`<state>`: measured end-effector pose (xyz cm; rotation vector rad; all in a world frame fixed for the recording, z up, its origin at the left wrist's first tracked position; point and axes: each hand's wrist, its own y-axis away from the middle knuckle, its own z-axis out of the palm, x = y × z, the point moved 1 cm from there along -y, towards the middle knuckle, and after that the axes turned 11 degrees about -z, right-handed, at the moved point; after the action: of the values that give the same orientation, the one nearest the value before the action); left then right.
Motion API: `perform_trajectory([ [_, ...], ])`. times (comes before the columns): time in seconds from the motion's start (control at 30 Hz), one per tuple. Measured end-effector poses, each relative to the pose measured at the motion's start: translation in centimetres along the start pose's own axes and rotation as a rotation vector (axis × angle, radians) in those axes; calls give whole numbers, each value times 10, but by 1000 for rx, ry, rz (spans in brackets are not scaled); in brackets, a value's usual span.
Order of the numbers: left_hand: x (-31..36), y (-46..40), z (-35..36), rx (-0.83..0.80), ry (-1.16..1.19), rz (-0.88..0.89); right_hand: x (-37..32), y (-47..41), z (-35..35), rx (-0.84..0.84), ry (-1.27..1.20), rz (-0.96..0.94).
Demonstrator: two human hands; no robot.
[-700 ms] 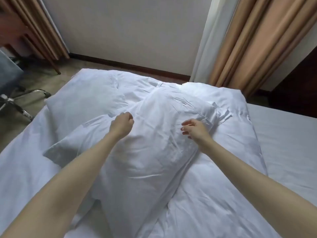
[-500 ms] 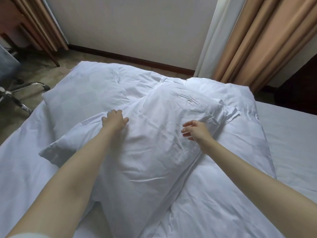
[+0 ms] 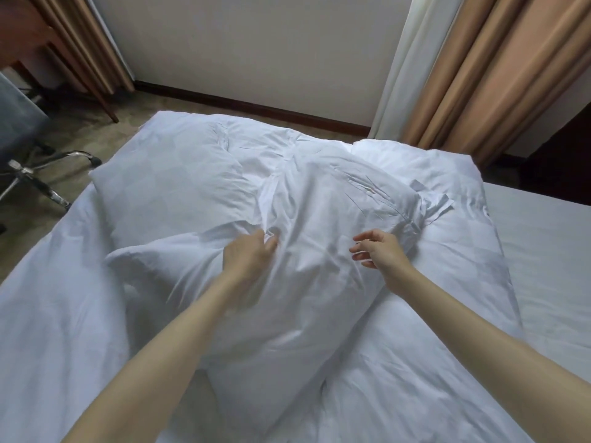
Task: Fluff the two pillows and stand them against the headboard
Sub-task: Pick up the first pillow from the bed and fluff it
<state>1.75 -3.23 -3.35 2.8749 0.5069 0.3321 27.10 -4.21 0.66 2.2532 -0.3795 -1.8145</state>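
Observation:
A white pillow (image 3: 313, 292) lies at a slant in the middle of the bed, on top of a rumpled white duvet (image 3: 425, 353). My left hand (image 3: 251, 255) sits on its upper left part with the fingers curled into the cover, and the fabric bunches at the fingertips. At the pillow's right side, my right hand (image 3: 380, 249) has its fingers spread and holds nothing. A second white pillow (image 3: 172, 193) lies flat behind and to the left, partly under the first. The dark panel (image 3: 563, 155) at far right may be the headboard.
The bare white sheet (image 3: 543, 251) shows on the right of the bed. A swivel chair's chrome base (image 3: 41, 177) stands on the carpet at left, beside a wooden desk leg (image 3: 105, 103). Tan curtains (image 3: 479, 75) hang at back right against a pale wall.
My left hand, a loose fist above the pillow before, has come down onto it and now grips the cover. My right hand stays at the pillow's right side, fingers spread wider.

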Motion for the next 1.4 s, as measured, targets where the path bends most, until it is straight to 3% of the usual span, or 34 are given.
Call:
perform_trajectory([
  [0.17,24,92,-13,8,7,176,4,48,-34,67,-61,-29],
  [0.37,71,197,-17,-74,151,265,23,130,-71,162,-136,-86],
  [0.6,117,274,6,-294,244,286,60,214,-119,265,-224,-89],
  [0.83,144,341,33,-556,788,188,86,266,-182,369,-240,-92],
  [1.07,175,387,35,-417,1060,202,124,291,-215,400,-266,-72],
  [1.23,181,389,39,-353,1030,131,151,288,-227,362,-253,-3],
  [1.4,186,370,59,-366,859,6,172,270,-234,356,-256,74],
])
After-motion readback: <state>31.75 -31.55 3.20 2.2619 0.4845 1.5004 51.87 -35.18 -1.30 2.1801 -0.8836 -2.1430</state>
